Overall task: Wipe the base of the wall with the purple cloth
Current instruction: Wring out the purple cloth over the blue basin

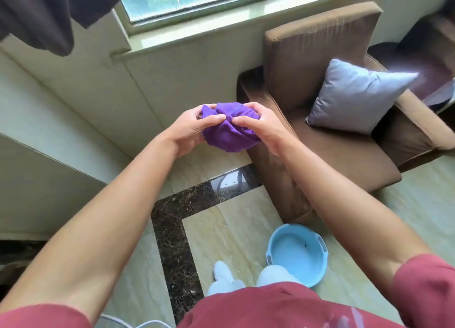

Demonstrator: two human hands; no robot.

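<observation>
Purple cloth (230, 128) is sitting bunched between my two hands, held up in front of me above the floor near the wall (103, 98). I am gripping it with my left hand (190, 128) and right hand (262, 128), fingers pinching its folds. Blue basin (296, 253) is sitting beside the brown armchair (327, 130).

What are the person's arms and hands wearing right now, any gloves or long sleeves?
No gloves: the left hand and right hand are bare, with no visible rings or watch. The forearms are bare too; short dark-red sleeves end near the elbows.
</observation>
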